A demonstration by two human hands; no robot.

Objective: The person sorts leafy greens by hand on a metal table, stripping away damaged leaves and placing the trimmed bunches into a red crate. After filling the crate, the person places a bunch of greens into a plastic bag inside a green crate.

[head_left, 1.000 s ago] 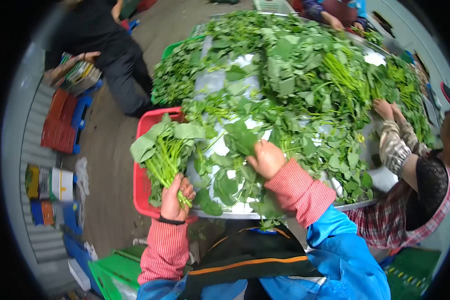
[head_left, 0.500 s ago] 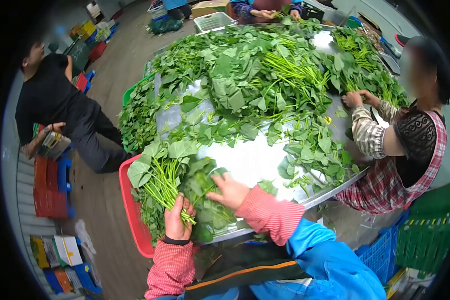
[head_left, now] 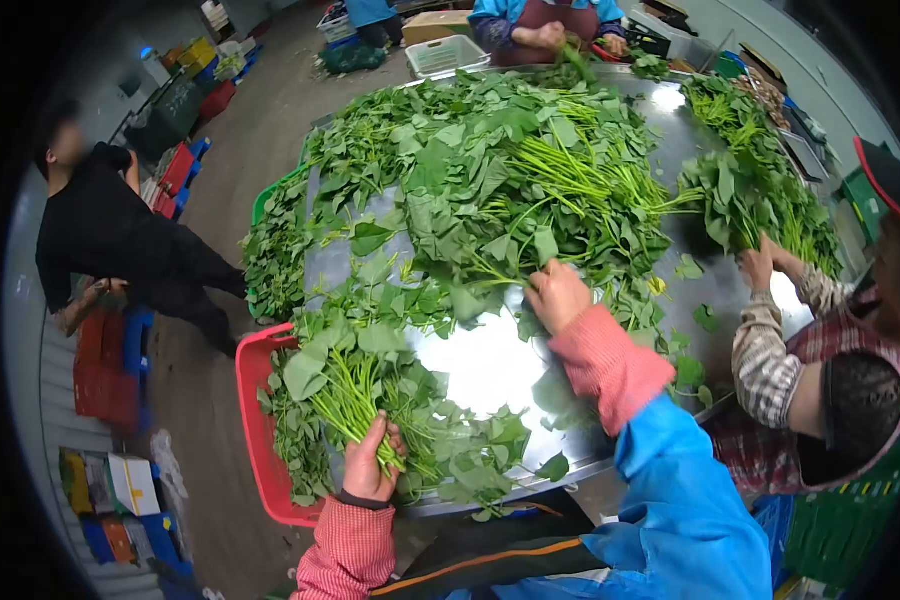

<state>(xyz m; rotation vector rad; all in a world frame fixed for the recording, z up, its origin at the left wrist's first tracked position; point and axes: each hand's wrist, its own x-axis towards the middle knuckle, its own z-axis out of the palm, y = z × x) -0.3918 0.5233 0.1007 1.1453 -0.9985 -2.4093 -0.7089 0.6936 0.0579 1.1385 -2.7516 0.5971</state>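
My left hand is closed around the cut ends of a bunch of leafy greens, its pale green stems fanning up and left into broad leaves. It is held over the table's near left corner, beside a red crate that has greens in it. Farther forward, my right hand is at the near edge of the big heap of leafy greens. Its fingers are bent together on a few leafy stems; the fingertips are partly hidden.
Loose leaves lie about the metal table. A co-worker's hands hold greens at the right edge; another person's hands handle greens at the far side. A green crate stands left of the table. Someone in black stands farther left.
My right hand has moved forward and right, from beside the held bunch to the heap's near edge. My left hand keeps its bunch, slightly lower. The co-worker at right leans lower.
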